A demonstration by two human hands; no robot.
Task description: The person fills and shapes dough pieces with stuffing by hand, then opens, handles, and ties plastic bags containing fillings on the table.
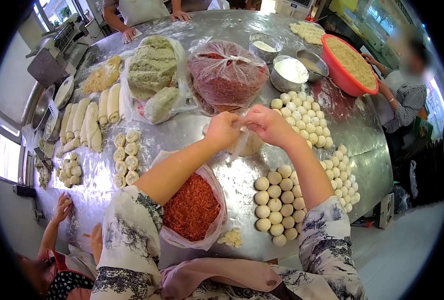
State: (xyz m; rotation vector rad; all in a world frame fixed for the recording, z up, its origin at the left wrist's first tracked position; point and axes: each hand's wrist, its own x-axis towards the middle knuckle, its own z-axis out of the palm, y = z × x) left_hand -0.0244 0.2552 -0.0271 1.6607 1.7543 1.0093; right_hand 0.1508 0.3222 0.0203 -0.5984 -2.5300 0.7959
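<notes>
My left hand and my right hand meet over the middle of the steel table, fingers closed on the gathered top of a clear plastic bag. Something tan shows through the bag, partly hidden by my hands. Just beyond them sits a tied clear bag of dark red filling. Nearer to me, below my left forearm, an open plastic bag holds shredded red filling. Round pale dough balls stand in rows below my right forearm, and more dough balls lie to the right of my right hand.
A greenish dough mass rests on plastic at the back left, near dough rolls. Metal bowls, one with white flour, and a red basin of tan crumbs stand at the back right. Other people are around the table.
</notes>
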